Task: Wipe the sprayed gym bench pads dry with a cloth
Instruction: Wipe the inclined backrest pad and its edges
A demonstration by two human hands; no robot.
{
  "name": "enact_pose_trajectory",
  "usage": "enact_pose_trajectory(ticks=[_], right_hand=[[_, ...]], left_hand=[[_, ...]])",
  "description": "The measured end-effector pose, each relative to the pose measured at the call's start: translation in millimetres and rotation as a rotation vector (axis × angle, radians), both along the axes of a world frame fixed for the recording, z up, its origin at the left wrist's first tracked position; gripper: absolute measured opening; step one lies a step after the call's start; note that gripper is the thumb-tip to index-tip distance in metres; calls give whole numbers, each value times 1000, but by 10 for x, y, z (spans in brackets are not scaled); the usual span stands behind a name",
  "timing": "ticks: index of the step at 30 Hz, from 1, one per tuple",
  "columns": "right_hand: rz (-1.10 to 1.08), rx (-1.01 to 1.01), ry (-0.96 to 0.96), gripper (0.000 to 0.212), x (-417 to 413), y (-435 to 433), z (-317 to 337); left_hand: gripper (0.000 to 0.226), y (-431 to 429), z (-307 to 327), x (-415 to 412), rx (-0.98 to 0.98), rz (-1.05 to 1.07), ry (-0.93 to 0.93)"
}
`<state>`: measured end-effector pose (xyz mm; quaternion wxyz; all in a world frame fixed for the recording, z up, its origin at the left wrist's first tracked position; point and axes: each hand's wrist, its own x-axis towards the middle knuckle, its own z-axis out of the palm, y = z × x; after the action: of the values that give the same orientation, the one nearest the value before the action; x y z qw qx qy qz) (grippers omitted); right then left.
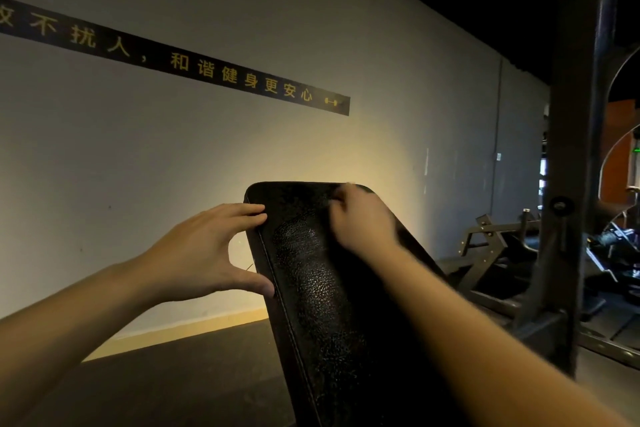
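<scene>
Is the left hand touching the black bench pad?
Touching. The head view shows the left hand with its fingers and thumb resting on the left edge of the bench pad, with no gap.

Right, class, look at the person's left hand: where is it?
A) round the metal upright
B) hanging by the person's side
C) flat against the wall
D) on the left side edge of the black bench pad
D: the left hand has its fingertips and thumb touching the left edge of the tilted bench pad.
</scene>
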<state>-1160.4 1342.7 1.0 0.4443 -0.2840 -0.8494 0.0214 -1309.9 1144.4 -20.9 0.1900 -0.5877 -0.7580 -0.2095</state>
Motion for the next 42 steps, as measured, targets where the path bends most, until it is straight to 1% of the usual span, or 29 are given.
enact_pose_trajectory(ticks=[3,4,5,7,9,10,12,13,15,17,18,19,21,25,27,28,30,33,35,36,38,40,42], right_hand=[[253,194,-142,26,-91,-729,-166],[286,257,-168,26,-33,-794,-217],[272,282,-171,26,44,-740,-245],[110,238,-169,26,193,-332,-224],[-115,113,-138,25,303,264,-83],[-189,37,-111,26,351,499,-5],[-211,-26,-57,27,304,614,101],[-168,-16,-41,29,223,500,104],[-2,50,-40,33,44,27,14],[193,169,-95,30,-16,-480,-145],[260,220,-125,28,-7,-604,-215],[279,251,-131,27,7,-606,-224],[171,240,-113,28,45,-287,-174],[-196,2,-85,27,286,717,38],[-230,-35,-43,27,278,748,67],[-193,-18,-24,27,192,612,56],[-42,62,-31,29,-9,108,-17],[197,333,-174,26,-120,-690,-210],[245,406,-178,26,-52,-767,-219],[203,388,-173,26,-29,-606,-211],[23,261,-157,28,30,-68,-116],[-159,98,-115,28,194,512,10],[-253,4,-78,25,324,807,67]], left_hand=[[128,10,-14,31,12,15,-13],[127,8,-14,34,9,20,-10],[127,0,-15,35,1,24,-1],[127,-9,-27,30,-10,15,9],[126,-16,-42,27,-6,-10,-12],[126,-15,-42,27,-6,-18,-25],[126,-19,-27,29,-15,-21,-43],[127,-23,-18,29,-16,-22,-44],[127,-30,-10,31,-8,-19,-36],[127,-26,-16,39,-8,-9,-27],[127,-26,-17,41,-10,-4,-28],[127,-28,-12,48,-11,4,-27],[128,-35,-3,56,-19,4,-18],[128,-41,-35,53,-10,-16,-29],[128,-34,-49,35,6,-27,-46],[128,-35,-50,31,15,-27,-52],[125,-32,-46,39,17,-24,-48],[109,-35,-35,86,9,-17,-45],[108,-38,-23,95,-2,-2,-36],[113,-36,-22,86,-11,4,-23],[120,-35,-33,56,-4,5,-16],[122,-37,-54,43,0,-6,-30],[121,-33,-60,33,-3,-19,-38]])
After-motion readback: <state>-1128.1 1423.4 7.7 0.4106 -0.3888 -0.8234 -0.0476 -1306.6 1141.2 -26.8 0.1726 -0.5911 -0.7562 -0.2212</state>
